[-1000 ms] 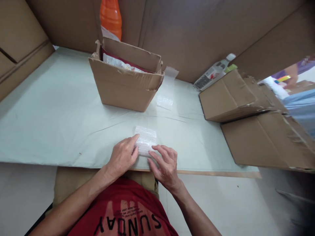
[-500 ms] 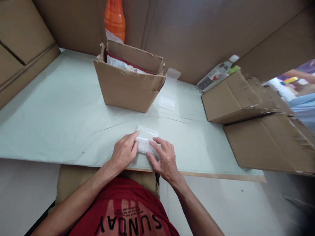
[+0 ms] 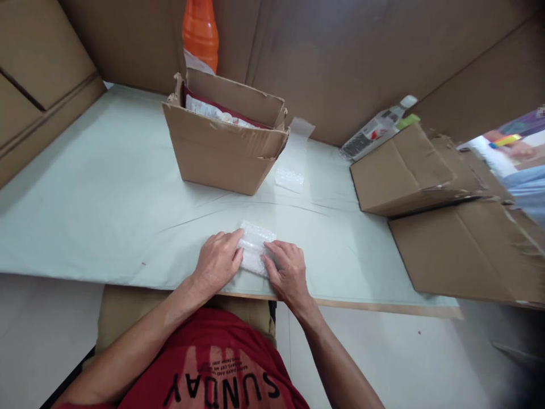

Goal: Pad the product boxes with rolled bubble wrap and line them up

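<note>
A small, flat piece of folded bubble wrap (image 3: 256, 241) lies on the pale green table cover near its front edge. My left hand (image 3: 219, 260) grips its left side, the thumb and fingers closed at the edge. At the right side my right hand (image 3: 288, 272) has its thumb and curled fingers closed on the wrap. Whether anything is inside the folds I cannot make out.
An open cardboard box (image 3: 221, 147) with packets inside stands beyond my hands. Behind it lies another bubble wrap strip (image 3: 290, 179). An orange bottle (image 3: 200, 37) and a clear bottle (image 3: 377, 130) stand by the cardboard wall. More boxes (image 3: 464, 244) are at right, near another person's hand (image 3: 522, 149).
My right hand has shifted slightly right, its thumb moving up from the front edge onto the wrap's right side. My left hand keeps its hold. At far right the other person's hand has moved.
</note>
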A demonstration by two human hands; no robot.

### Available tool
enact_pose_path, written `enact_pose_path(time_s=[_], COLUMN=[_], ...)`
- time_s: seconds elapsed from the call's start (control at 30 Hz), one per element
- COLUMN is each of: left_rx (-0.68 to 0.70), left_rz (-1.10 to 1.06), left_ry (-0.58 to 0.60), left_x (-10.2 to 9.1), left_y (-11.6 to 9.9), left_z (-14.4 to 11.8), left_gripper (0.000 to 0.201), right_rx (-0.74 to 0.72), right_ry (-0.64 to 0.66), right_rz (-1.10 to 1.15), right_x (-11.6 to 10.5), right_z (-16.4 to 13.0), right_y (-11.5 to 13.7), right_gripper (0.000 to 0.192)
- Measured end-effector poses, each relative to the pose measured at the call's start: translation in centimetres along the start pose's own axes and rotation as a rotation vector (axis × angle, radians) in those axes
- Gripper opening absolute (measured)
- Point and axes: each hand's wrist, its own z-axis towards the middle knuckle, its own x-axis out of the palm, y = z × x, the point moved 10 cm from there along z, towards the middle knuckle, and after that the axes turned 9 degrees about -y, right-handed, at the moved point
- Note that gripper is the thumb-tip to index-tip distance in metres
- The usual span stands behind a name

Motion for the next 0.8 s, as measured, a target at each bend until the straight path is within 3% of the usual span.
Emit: enact_pose_path(time_s=[0.07,0.17,0.27,0.4,0.57,0.67,0.8], left_rx=[0.006,-0.009,-0.083,-0.342,-0.674,-0.764,-0.789], left_rz=[0.044,0.041,-0.109,-0.517,-1.012,-1.117,-1.205], left_ry=[0.009,0.005,-0.040,-0.079,-0.017,-0.073,-0.115], left_x=[0.2,0.2,-0.6,-1.3,0.7,1.0,1.1], left_y=[-0.1,0.1,0.8,2.8,3.4,3.5,3.3], left_z=[0.1,0.1,-0.2,-1.6,-4.1,-4.6,-4.7], left_gripper=[0.035,0.034,0.034,0.042,0.067,0.075,0.076], right_rx=[-0.047,-0.158,-0.194,-0.044,0.292,0.379,0.412], right_ry=[0.000,0.123,0.181,0.043,0.035,0.017,-0.036], right_rz=[0.011,0.025,0.003,0.107,0.342,0.417,0.424], right_x=[-0.7,-0.2,0.6,0.0,0.3,0.3,0.0], right_z=[0.0,-0.4,-0.6,0.1,0.1,-0.1,-0.2], right_y=[0.9,2.6,3.0,1.7,0.1,0.2,0.3], right_gripper=[0.019,0.029,0.028,0.023,0.022,0.020,0.019])
